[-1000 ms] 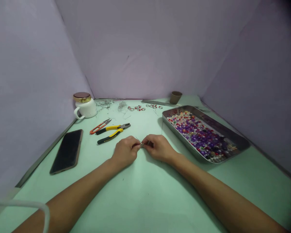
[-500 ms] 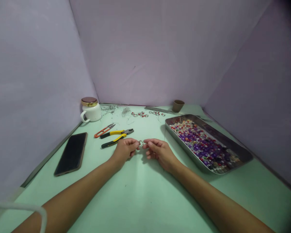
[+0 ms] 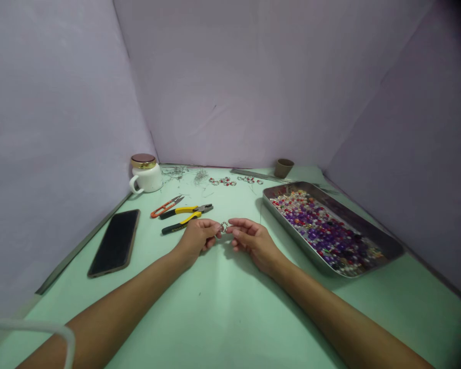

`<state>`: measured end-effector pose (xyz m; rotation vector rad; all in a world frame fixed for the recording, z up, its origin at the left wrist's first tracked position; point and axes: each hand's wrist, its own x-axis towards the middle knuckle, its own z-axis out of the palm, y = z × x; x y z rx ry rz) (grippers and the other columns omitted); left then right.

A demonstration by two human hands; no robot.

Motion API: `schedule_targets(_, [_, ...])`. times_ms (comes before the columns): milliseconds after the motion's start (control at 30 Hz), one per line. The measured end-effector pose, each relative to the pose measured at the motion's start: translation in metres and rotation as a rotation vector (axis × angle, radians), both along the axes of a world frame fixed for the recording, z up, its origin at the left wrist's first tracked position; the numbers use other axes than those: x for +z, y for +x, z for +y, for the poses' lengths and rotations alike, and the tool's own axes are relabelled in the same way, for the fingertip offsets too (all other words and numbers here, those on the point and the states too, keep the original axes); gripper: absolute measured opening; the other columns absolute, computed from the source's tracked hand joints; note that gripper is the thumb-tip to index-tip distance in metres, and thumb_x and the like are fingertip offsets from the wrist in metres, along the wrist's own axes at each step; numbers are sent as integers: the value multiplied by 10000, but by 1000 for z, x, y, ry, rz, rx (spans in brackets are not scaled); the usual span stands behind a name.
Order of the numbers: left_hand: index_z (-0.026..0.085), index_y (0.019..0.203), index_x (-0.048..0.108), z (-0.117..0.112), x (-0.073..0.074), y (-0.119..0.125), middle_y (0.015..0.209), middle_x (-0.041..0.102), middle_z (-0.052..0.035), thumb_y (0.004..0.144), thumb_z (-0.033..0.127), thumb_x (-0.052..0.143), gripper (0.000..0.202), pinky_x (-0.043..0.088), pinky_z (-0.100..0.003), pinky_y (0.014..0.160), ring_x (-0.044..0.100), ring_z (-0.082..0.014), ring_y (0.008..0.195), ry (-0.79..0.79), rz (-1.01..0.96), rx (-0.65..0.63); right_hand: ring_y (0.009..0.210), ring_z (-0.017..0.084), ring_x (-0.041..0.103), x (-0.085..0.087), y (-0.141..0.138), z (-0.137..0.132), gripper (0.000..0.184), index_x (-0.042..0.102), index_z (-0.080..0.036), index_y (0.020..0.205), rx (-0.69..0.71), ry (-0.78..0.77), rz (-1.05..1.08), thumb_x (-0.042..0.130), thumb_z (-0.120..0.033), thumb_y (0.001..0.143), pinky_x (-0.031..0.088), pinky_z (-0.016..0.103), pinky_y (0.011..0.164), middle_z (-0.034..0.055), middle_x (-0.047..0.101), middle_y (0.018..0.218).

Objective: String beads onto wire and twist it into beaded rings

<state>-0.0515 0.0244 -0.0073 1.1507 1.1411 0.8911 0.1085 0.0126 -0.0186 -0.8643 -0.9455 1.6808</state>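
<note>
A phone lies nearest on the left. Mid-table, the left hand and right hand pinch a small bead ring between their fingertips. Pliers lie just behind, a bead tray to the right, a mug farthest.

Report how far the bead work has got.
Done: several small beaded pieces lie at the table's far edge. In hand: the left hand and right hand pinch one small beaded ring between their fingertips. Left: the tray is full of loose beads; the pliers and snips lie unused.
</note>
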Motion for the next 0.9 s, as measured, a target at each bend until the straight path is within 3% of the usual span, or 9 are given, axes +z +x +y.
schedule_targets(133, [133, 622, 537, -1, 2, 1, 361, 401, 65, 680, 354, 586, 234, 164, -183, 336, 269, -33, 307, -3, 9, 8, 585, 82, 569, 0, 0, 1, 317, 614, -186, 927, 30, -75, 130, 708, -173, 625, 499, 207, 542, 33, 636, 870])
schedule_targets(233, [129, 622, 529, -1, 4, 0, 424, 453, 47, 682, 309, 587, 198, 164, -176, 331, 295, -26, 319, -29, -76, 25, 682, 102, 569, 1, -3, 0, 275, 625, -195, 845, -70, 3, 211, 719, -142, 593, 500, 282, 747, -1, 591, 814])
schedule_targets(333, [118, 652, 527, -2, 6, 0, 560, 518, 10, 687, 237, 565, 130, 158, -158, 321, 321, -14, 346, -176, -274, 31, 608, 97, 511, 9, -4, -7, 48, 604, -205, 694, -183, 251, 155, 650, -212, 687, 431, 382, 886, -31, 510, 658])
schedule_targets(400, [107, 677, 532, -3, 6, -1, 607, 517, -2, 690, 200, 555, 97, 142, -139, 314, 308, -2, 355, -309, -420, -13, 574, 113, 471, 15, -2, -14, 162, 564, -205, 598, -168, 509, -61, 569, -237, 756, 412, 415, 899, -26, 463, 581])
schedule_targets(500, [89, 695, 543, -4, 4, -2, 605, 497, -8, 709, 173, 540, 85, 129, -118, 304, 278, 7, 360, -440, -567, -99, 529, 124, 433, 20, -1, -25, 204, 501, -217, 537, -61, 911, -426, 575, -166, 720, 406, 428, 899, -34, 416, 516])
schedule_targets(567, [85, 703, 547, -5, 2, -4, 608, 494, -12, 723, 173, 527, 92, 134, -114, 298, 270, 6, 360, -485, -608, -138, 489, 119, 407, 20, -2, -29, 223, 464, -227, 522, -22, 1099, -580, 576, -140, 694, 394, 431, 910, -46, 382, 488])
schedule_targets(667, [88, 704, 539, -5, 1, -7, 615, 494, -15, 728, 190, 526, 106, 135, -115, 292, 285, 2, 361, -516, -611, -201, 481, 118, 406, 16, -5, -30, 216, 451, -231, 526, -5, 1270, -725, 556, -146, 695, 371, 439, 931, -42, 391, 500])
schedule_targets(800, [91, 732, 534, -7, 0, -6, 616, 509, -21, 730, 186, 514, 97, 137, -120, 292, 306, -8, 354, -527, -599, -246, 464, 111, 389, 11, -8, -28, 215, 437, -211, 515, -3, 1500, -754, 516, -182, 713, 356, 468, 933, -49, 374, 482])
schedule_targets(900, [87, 731, 534, -8, -1, -4, 606, 520, -30, 728, 160, 493, 84, 153, -126, 293, 336, -20, 352, -510, -599, -237, 505, 116, 441, 10, -10, -28, 195, 462, -189, 536, 26, 1585, -791, 504, -211, 725, 315, 489, 958, -30, 435, 511])
